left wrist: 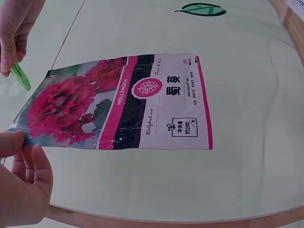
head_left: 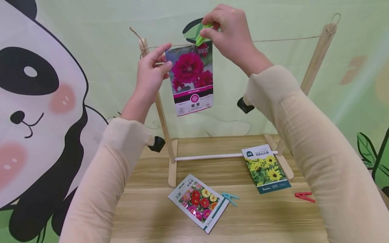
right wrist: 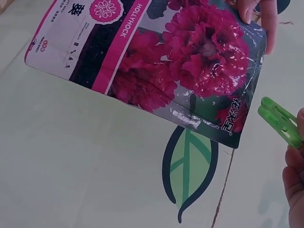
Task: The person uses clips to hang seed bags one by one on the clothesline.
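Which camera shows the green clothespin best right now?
The right wrist view: the green clothespin looks largest there, its tip clear of the hollyhock packet. The head view shows it small, partly covered by the right hand; the left wrist view, just a slim end.

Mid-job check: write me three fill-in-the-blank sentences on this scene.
The left hand pinches a glossy magenta-flowered packet labelled ____ on its pink band.
The right hand pinches a small plastic clothespin coloured ____.
A red plastic clothespin lies beside the rectangular packet picturing ____ flowers.

Missing words: HOLLYHOCK; green; yellow.
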A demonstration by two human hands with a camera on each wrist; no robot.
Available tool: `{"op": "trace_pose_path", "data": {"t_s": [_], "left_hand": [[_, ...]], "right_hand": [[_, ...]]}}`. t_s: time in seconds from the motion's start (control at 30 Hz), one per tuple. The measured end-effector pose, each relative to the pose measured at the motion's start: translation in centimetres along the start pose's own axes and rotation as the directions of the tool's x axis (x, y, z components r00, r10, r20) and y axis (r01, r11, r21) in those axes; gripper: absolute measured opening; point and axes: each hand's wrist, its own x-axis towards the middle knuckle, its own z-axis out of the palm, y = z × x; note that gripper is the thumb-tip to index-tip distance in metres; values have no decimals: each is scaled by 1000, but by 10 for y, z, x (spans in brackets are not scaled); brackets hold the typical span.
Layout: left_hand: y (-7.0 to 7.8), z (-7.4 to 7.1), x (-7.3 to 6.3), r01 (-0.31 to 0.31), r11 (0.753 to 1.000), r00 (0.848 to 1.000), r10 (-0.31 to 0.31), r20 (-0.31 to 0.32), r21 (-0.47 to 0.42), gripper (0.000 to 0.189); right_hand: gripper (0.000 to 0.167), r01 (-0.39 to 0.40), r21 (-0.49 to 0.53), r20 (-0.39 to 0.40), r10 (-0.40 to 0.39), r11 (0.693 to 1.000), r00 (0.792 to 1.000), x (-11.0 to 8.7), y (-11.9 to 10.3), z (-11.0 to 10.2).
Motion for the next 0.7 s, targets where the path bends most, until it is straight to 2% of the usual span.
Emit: {"op": "trace_pose_path", "data": {"t_s": [0.3, 0.7], "left_hand": [[1, 8, -1, 3, 999, 998, -1, -63, 34, 40], [0, 13, 0, -17, 999, 996, 20, -87, 43, 40]], "right_hand": [[30, 21, -21, -3, -22, 1000, 1000, 1, 1, 1], [32, 34, -37, 7, -33, 999, 999, 3, 4, 3]]}}
